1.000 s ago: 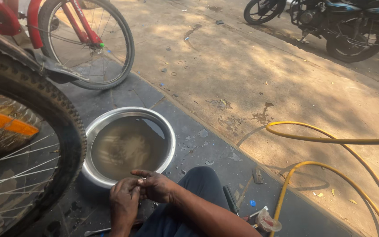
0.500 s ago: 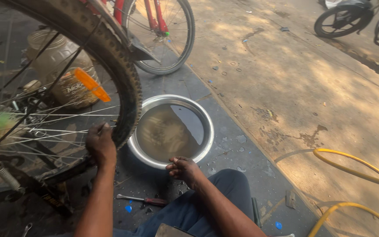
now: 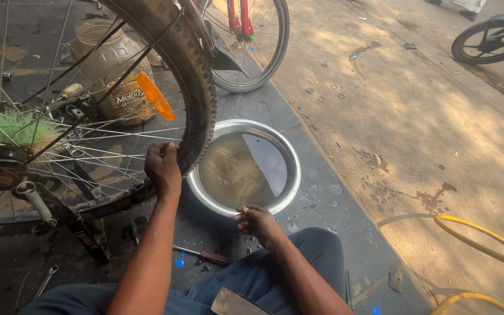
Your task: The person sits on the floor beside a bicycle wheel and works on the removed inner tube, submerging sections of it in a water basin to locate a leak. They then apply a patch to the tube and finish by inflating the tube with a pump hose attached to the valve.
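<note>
left hand [image 3: 162, 168] grip closed around bicycle tyre [image 3: 196, 87]; right hand [image 3: 256, 221] loosely curled, empty, touching water basin [image 3: 290, 181] rim.

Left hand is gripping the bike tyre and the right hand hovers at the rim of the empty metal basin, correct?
Not quite: the basin is not empty; the head view shows it holding murky water. The left hand does grip the tyre, and the right hand is at the basin's rim.

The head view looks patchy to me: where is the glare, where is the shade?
Head view: dappled sun on the sandy ground; bright reflection on the water in the metal basin; the bicycle tyre and left hand sit in shade; the picture is sharp.
</note>
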A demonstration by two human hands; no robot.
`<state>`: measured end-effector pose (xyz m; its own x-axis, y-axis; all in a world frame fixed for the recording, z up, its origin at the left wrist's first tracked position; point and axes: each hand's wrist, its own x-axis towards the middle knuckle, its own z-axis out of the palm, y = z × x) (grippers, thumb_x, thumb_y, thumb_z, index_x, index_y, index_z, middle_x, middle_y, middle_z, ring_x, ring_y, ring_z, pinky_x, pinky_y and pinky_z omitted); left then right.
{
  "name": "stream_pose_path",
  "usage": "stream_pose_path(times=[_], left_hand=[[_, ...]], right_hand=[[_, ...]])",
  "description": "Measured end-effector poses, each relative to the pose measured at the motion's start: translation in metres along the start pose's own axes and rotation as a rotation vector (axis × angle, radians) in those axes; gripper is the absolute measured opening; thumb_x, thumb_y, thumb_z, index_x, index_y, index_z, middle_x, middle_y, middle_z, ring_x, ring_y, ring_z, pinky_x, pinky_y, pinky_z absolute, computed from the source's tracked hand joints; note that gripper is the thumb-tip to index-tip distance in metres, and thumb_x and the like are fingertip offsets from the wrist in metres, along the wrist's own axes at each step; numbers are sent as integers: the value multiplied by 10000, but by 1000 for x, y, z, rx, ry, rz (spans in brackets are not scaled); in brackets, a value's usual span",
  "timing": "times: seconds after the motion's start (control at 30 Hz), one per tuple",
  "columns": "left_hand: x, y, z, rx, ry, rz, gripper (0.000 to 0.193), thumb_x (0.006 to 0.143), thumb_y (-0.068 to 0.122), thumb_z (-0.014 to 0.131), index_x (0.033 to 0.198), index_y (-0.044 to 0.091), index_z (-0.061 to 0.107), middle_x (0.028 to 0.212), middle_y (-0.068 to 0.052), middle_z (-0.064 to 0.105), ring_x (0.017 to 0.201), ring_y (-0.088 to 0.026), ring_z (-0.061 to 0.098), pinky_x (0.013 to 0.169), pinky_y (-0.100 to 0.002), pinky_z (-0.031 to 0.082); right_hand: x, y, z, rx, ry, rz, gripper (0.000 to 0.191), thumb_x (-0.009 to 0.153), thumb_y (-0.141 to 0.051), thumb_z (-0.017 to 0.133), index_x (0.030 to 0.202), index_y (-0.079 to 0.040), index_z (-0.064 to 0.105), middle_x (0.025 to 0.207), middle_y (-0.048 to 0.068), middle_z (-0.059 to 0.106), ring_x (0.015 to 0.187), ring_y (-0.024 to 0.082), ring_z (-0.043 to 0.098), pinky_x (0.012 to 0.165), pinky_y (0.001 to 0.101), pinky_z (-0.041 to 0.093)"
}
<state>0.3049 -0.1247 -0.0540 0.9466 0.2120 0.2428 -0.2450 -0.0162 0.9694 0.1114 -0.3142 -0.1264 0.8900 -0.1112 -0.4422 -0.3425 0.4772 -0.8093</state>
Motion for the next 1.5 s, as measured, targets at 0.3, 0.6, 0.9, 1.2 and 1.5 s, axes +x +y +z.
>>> stream_pose_path(times=[0.3,0.6,0.9,1.2,1.5], left_hand=[[12,10,0,452,-59,10,350,975,319,703,888,-19,677,833,-187,694,817,-363,687,790,-462,511],[8,-5,-11,134,-198,157,218,951,196,626,1044,23,718,981,-132,702,918,-264,686,825,-389,518],[13,-12,-7,-252,-287,-74,193,950,185,673,1054,25,696,949,-43,715,866,-142,652,798,-305,511],[13,-19,-10,-155,-276,-43,141,976,143,659,1049,29,699,904,8,695,807,-88,597,744,-255,475],[13,-14,-13,224,-195,91,219,972,204,744,1007,-4,685,855,-30,658,756,-89,578,699,-269,454]], right_hand=[[-3,-4,7,-34,-7,-5,278,1027,-213,564,1214,-14,617,953,69,718,713,135,643,657,279,516],[1,0,2,-26,5,-1,274,1021,-207,550,1208,-19,620,958,76,724,702,134,640,656,278,517],[4,5,-7,-29,38,-16,283,1014,-223,571,1195,-10,615,951,91,719,694,141,634,656,294,516],[1,2,-5,-25,15,-14,307,1011,-252,585,1201,-13,616,955,90,719,696,137,626,668,297,521],[0,2,-3,-63,17,-9,309,1008,-263,578,1206,-28,614,970,81,723,712,136,643,676,288,523]])
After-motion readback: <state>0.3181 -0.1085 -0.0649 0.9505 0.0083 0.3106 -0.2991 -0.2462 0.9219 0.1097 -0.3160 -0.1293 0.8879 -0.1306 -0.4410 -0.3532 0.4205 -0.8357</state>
